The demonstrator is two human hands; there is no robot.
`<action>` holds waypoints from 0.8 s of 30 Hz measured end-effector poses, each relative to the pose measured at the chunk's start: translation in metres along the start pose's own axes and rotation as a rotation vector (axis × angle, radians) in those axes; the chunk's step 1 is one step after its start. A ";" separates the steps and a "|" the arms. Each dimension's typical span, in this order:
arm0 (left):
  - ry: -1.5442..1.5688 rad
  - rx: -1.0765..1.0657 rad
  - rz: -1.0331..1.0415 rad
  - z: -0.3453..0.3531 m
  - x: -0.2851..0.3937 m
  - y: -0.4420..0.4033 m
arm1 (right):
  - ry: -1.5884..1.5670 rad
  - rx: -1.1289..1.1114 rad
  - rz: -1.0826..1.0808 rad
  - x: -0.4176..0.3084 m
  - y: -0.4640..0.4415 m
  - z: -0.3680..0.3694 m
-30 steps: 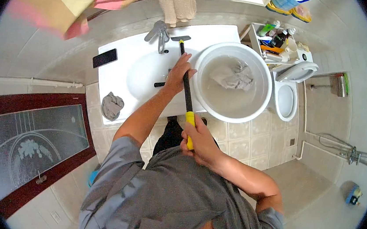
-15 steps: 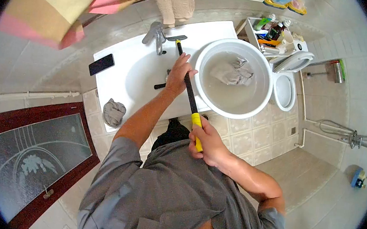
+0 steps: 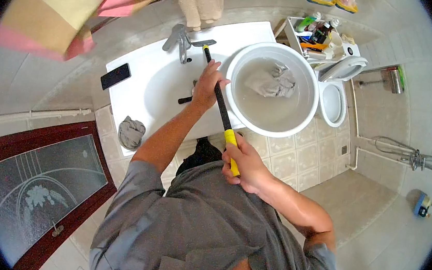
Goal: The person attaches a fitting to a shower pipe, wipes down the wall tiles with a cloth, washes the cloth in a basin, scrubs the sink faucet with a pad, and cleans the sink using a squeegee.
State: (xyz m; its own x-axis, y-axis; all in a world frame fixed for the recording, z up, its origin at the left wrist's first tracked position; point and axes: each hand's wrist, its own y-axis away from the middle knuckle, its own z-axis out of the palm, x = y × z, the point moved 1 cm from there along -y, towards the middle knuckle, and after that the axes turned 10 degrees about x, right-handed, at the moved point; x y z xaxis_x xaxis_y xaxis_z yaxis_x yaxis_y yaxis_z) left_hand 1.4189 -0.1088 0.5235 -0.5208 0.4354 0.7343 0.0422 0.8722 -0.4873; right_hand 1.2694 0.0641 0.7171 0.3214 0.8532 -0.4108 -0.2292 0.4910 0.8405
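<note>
A black pole with a yellow grip [image 3: 223, 108] slants across the front of the sink [image 3: 163, 91]. My left hand [image 3: 208, 86] is closed round its upper shaft, over the sink's right side. Lower down, my right hand [image 3: 245, 163] grips the yellow end close to my body. The pole's far end has a yellow collar beside a flat grey piece [image 3: 204, 43], near the faucet [image 3: 177, 43]. A short black bar [image 3: 184, 100] shows left of my left hand; what it belongs to is hidden. A white basin [image 3: 310, 105] of cloudy water holds a soaked cloth [image 3: 271, 83].
A phone [image 3: 115, 76] and a crumpled grey cloth [image 3: 131, 132] lie on the counter's left side. Right of the basin are a toilet [image 3: 332, 104] and a cart [image 3: 291, 28] with bottles. Towels [image 3: 199, 6] hang above; a brown-framed door [image 3: 40, 180] is lower left.
The yellow end of the pole and my right hand have shifted right compared with a second ago. My left hand keeps its hold. The whole view has shifted slightly.
</note>
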 end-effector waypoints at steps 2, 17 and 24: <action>-0.032 0.000 0.018 0.001 -0.001 0.004 | -0.024 0.002 0.016 0.003 0.000 0.000; -0.125 -0.094 0.060 0.005 -0.015 0.023 | 0.803 0.250 -0.559 0.075 -0.058 -0.050; -0.233 -0.204 0.078 0.010 -0.001 0.015 | 0.910 0.299 -0.361 0.031 -0.027 -0.051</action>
State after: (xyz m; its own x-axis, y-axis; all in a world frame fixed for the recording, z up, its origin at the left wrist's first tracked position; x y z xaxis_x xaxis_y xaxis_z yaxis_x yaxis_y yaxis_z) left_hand 1.4112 -0.0988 0.5106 -0.6896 0.4601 0.5592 0.2470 0.8753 -0.4157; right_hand 1.2386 0.0862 0.6634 -0.5219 0.5344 -0.6649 0.0214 0.7874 0.6161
